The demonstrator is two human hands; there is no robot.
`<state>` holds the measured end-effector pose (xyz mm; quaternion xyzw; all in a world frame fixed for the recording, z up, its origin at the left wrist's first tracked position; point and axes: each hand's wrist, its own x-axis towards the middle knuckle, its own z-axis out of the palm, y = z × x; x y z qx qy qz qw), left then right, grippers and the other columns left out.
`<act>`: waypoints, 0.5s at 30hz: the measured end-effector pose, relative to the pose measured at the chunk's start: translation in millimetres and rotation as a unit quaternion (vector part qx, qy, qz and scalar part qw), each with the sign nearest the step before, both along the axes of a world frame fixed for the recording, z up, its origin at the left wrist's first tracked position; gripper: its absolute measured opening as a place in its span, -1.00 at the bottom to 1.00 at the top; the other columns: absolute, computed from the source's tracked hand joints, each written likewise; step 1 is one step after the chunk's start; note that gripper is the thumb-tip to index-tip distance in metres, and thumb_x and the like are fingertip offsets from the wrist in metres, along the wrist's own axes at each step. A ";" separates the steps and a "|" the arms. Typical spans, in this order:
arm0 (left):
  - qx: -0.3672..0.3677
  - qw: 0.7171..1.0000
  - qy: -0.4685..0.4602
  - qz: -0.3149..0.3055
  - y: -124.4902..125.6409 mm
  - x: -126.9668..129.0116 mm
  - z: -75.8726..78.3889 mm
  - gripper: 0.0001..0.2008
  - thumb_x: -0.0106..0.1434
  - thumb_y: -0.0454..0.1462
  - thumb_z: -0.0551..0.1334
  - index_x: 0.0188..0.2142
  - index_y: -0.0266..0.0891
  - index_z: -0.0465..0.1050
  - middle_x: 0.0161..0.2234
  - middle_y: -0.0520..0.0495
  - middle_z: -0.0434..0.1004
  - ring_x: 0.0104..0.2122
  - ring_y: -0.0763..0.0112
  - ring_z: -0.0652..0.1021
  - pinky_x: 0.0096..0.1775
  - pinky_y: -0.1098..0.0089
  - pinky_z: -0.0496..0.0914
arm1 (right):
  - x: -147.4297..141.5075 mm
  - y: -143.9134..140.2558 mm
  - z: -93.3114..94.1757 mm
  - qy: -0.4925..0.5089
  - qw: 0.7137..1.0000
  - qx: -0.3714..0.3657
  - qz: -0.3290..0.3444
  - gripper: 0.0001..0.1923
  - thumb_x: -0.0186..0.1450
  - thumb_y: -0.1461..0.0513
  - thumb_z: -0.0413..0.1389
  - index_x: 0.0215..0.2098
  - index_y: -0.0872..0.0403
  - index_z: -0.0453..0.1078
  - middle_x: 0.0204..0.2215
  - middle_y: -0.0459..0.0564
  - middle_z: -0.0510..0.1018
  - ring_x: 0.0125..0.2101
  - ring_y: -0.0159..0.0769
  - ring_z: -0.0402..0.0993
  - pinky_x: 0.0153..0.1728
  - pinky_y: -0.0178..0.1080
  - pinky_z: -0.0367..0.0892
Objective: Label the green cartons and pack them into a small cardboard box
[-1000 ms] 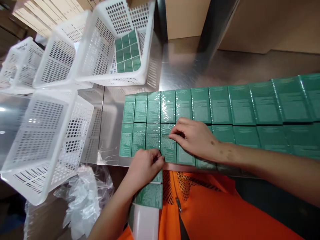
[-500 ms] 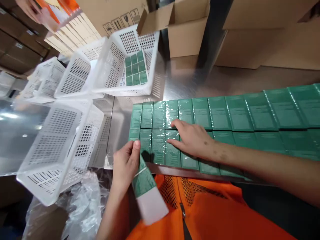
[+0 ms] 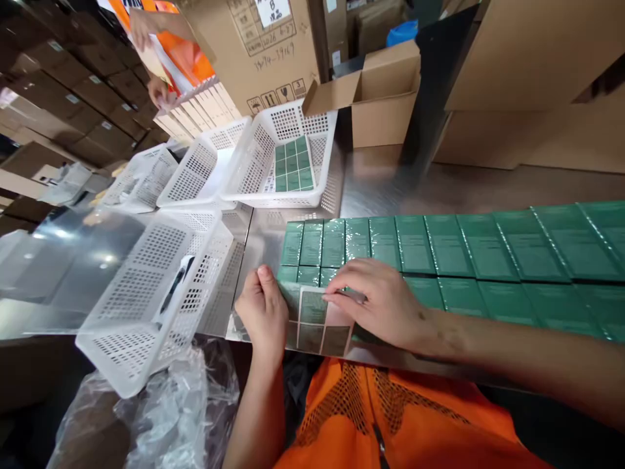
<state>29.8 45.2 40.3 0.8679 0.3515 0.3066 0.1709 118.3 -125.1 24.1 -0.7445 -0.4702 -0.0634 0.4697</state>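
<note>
Two rows of green film-wrapped boxes [image 3: 449, 251] lie flat on a steel table [image 3: 390, 185]. A label sheet [image 3: 317, 320] with green rectangles on pale backing rests over the near-left boxes at the table's front edge. My left hand [image 3: 263, 306] grips the sheet's left side, thumb on top. My right hand [image 3: 385, 303] lies across the near row, and its fingertips pinch the sheet's upper right edge. My orange vest shows below the table edge.
A white basket [image 3: 322, 189] at the back holds several green boxes. More white baskets stand to its left, and one [image 3: 151, 293] tilts over the table's left end. Crumpled plastic film [image 3: 161, 404] lies below. Cardboard boxes [image 3: 381, 98] stand behind. Another person's hand [image 3: 159, 91] is far left.
My left hand lifted the label sheet from below the table edge onto the near-left boxes. My right hand slid onto the sheet's edge. The view tilted upward.
</note>
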 end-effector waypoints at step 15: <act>-0.295 0.937 0.031 -0.182 13.3 24.5 -8.0 -0.39 0.32 0.17 -0.01 -0.55 -0.22 0.47 -0.64 0.01 0.39 -0.55 0.37 0.42 -0.41 0.39 0.25 | 60.7 -39.7 18.6 0.260 0.965 -0.019 0.007 -0.89 0.21 0.15 0.27 -0.42 0.02 0.54 -0.49 -0.14 0.62 -0.46 -0.37 0.49 -0.40 -0.30 0.35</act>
